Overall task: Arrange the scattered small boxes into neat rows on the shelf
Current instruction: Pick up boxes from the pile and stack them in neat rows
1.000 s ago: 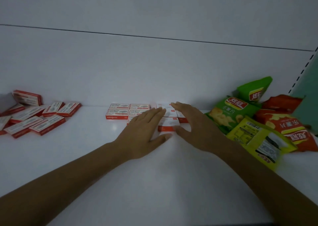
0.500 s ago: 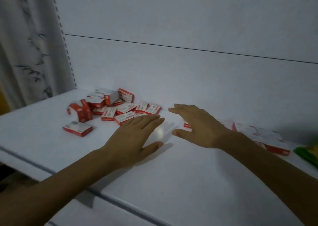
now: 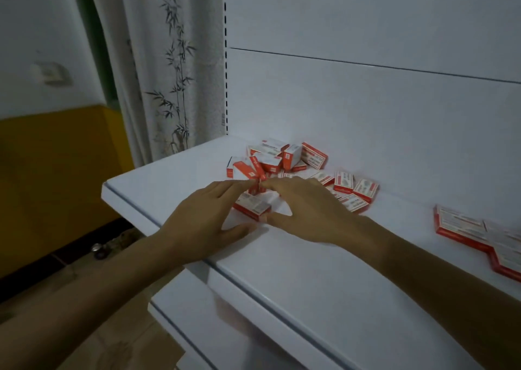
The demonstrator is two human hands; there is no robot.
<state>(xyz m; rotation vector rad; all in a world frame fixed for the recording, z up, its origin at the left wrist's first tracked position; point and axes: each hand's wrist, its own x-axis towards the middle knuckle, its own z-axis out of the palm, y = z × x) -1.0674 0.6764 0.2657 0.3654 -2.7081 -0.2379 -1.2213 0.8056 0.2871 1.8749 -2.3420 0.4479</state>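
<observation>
Several small red-and-white boxes (image 3: 277,158) lie in a loose pile at the left end of the white shelf (image 3: 282,273), against the back panel. One flat box (image 3: 252,205) lies in the gap between my hands. My left hand (image 3: 208,214) and my right hand (image 3: 308,209) reach over the pile's near side with straight fingers, fingertips almost meeting above a small red box. Neither hand clearly holds anything. My right hand covers part of the pile. A neat group of boxes (image 3: 465,228) lies flat at the right.
The shelf's left edge and front edge are close to my left hand. A lower shelf (image 3: 225,333) juts out below. A curtain with a bamboo print (image 3: 160,59) hangs left of the shelf, with a yellow wall (image 3: 56,166) beyond it.
The view has swung left, from the neat rows and snack bags to the scattered pile. Both hands have moved left with it and now hover over the pile's near boxes.
</observation>
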